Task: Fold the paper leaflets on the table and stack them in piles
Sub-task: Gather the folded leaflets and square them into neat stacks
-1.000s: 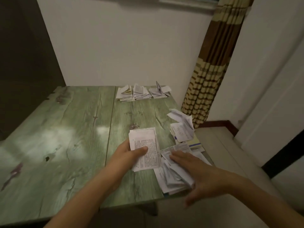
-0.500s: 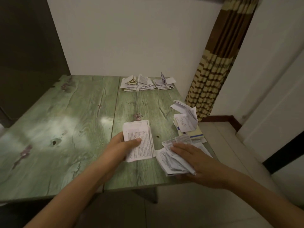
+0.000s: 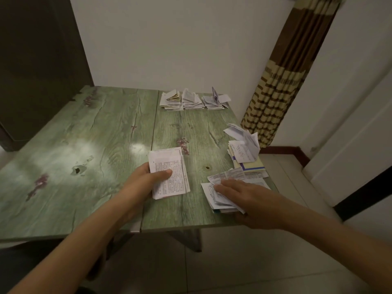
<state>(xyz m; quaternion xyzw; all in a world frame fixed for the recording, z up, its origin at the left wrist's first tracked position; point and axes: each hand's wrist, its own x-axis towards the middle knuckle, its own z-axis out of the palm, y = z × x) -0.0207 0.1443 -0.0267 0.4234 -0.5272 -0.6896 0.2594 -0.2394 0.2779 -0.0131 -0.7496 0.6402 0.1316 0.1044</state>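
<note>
On the green wood-grain bench (image 3: 84, 166), the left hand (image 3: 146, 181) grips a stack of printed leaflets (image 3: 171, 177) by its left edge, thumb curled across the top sheet. The right hand (image 3: 252, 200) lies on a loose heap of leaflets (image 3: 214, 198) at the near right corner, its fingers (image 3: 224, 186) straight and flat on the paper. A further untidy heap (image 3: 244, 151) sits behind it, and three folded piles (image 3: 191, 101) line the far edge near a striped curtain (image 3: 275, 92).

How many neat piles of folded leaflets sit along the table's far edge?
3, side by side on the table: left pile, middle pile, right pile; none seems hidden.
</note>
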